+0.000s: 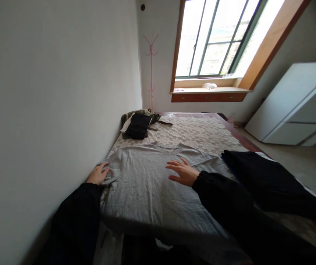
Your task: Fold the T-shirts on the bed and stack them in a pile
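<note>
A grey T-shirt point(146, 187) lies spread out before me, its neckline pointing away and its lower edge towards my body. On its left sleeve, close to the wall, rests my left hand point(98, 174), with the fingers stretched over the fabric. My right hand point(182, 172) is over the middle of the chest part, fingers spread and holding nothing. Whether its palm touches the cloth I cannot tell. Part of the shirt's right side is hidden behind my right forearm.
The shirt lies on a bed with a patterned cover point(199, 127). Dark folded clothes point(270, 180) lie at the right; a black folded garment point(138, 126) tops a small pile at the far left. A white wall point(64, 92) closes the left side. A pink coat stand point(151, 70) stands behind.
</note>
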{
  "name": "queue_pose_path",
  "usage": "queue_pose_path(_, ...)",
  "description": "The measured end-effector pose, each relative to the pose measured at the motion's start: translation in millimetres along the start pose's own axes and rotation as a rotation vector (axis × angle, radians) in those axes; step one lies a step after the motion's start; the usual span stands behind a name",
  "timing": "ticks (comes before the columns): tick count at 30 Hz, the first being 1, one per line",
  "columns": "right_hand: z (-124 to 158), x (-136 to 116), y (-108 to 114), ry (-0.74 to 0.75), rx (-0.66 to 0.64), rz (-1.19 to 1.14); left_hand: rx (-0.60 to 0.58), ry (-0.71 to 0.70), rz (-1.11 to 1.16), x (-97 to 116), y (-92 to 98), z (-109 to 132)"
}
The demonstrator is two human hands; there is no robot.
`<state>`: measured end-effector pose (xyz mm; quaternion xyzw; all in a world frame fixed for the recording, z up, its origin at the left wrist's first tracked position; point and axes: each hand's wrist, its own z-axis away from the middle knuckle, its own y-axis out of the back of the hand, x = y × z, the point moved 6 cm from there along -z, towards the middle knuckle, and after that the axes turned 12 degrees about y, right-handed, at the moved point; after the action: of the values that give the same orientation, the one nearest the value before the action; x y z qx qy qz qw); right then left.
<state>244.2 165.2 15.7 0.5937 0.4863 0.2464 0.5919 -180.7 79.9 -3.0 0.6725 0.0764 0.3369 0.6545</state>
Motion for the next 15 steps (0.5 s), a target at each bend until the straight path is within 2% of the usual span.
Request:
queue_pose_path(3,-30,-20,-8,0.069,0.073,-0.098,0.068,-0.021,0.019,7,10.7,1)
queue_pose_path(5,-43,-24,-14,0.096,0.148,-0.255,0.165,-0.05,0.06,19,21.9,8)
queue_pose_path(7,-50,-21,-24,0.085,0.228,-0.522,0.272,-0.109,0.128,40,32.6,22)
queue_pose_path(9,-55,-14,-38,0.035,0.295,-0.849,0.31,-0.21,0.194,73,35.9,41)
queue_pose_path(11,-57,-7,-51,-0.024,0.34,-1.14,0.203,-0.345,0.238,114,26.8,61)
queue_pose_path(13,-57,-3,-60,-0.057,0.363,-1.32,-0.031,-0.465,0.295,154,8.7,82)
queue_pose_path(15,-55,-2,-62,-0.048,0.374,-1.36,-0.246,-0.53,0.365,183,-7.2,101)
